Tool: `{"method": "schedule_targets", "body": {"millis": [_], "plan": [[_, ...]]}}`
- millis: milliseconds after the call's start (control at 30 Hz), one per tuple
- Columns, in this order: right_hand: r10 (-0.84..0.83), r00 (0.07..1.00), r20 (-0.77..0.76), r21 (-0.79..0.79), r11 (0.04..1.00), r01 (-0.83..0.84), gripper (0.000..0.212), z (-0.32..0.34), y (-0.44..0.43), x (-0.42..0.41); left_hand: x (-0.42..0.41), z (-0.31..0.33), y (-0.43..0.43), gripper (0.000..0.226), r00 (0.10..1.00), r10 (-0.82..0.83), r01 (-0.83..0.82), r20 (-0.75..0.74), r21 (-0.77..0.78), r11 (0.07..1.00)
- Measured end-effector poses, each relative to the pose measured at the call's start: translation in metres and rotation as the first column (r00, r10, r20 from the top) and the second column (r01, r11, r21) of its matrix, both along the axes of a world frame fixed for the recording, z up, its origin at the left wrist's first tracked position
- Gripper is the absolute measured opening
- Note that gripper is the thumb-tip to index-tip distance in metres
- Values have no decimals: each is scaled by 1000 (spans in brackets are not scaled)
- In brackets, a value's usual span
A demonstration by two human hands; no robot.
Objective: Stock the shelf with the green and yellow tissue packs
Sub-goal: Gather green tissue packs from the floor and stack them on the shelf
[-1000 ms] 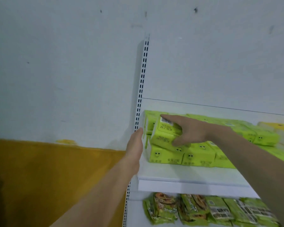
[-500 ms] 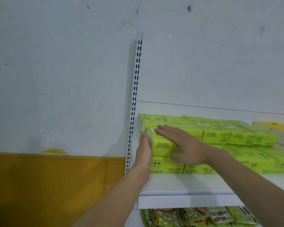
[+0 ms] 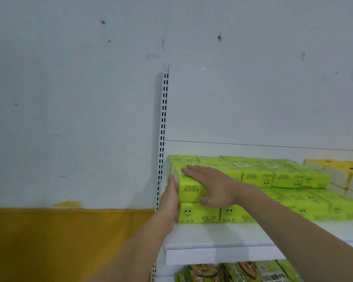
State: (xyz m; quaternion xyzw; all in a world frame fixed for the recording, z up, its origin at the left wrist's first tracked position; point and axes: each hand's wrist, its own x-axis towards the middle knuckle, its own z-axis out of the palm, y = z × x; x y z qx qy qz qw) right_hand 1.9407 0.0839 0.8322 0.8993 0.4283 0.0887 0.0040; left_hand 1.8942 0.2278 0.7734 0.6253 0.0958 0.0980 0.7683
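A green tissue pack (image 3: 189,190) lies on top of the stack at the left front corner of the white shelf (image 3: 212,237). My right hand (image 3: 214,186) lies flat over its top, fingers straight, thumb against its front face. My left hand (image 3: 170,197) presses flat against its left end. More green tissue packs (image 3: 283,178) stand in two layers across the shelf. Yellow tissue packs (image 3: 338,169) sit at the far right.
A slotted white upright (image 3: 163,129) runs up the wall just left of the shelf. The wall is grey-white above and ochre below (image 3: 69,241). On the lower shelf lie several green snack bags (image 3: 243,271).
The tilted pack has been laid level on the corner stack. My right hand moved from gripping it to lying flat on top, and my left hand closed in against its left end.
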Motion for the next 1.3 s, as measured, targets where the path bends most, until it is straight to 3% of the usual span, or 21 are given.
{"method": "schedule_targets", "body": {"millis": [167, 333, 533, 667, 867, 1167, 1300], "plan": [[79, 997, -8, 236, 969, -75, 87, 2, -5, -31, -25, -6, 11, 64, 995, 90, -89, 40, -25, 996], [254, 966, -56, 508, 840, -192, 68, -34, 28, -82, -89, -25, 31, 58, 979, 189, -183, 81, -86, 979], [558, 788, -260, 634, 714, -297, 56, -121, 95, -169, -221, -102, 75, 40, 893, 446, -450, -62, -71, 890], [588, 660, -467, 531, 784, -322, 51, -188, 139, -239, -338, -165, 99, 43, 777, 571, -609, -263, -87, 788], [526, 500, -688, 290, 831, -475, 47, -274, 204, -365, -516, -242, 132, 41, 548, 722, -818, -423, -87, 569], [361, 383, -850, 107, 832, -545, 45, -393, 323, -586, -769, -336, 184, 35, 268, 756, -960, -597, -101, 261], [255, 346, -903, -22, 777, -630, 47, -443, 351, -669, -856, -378, 194, 27, 149, 715, -989, -683, -88, 123]]}}
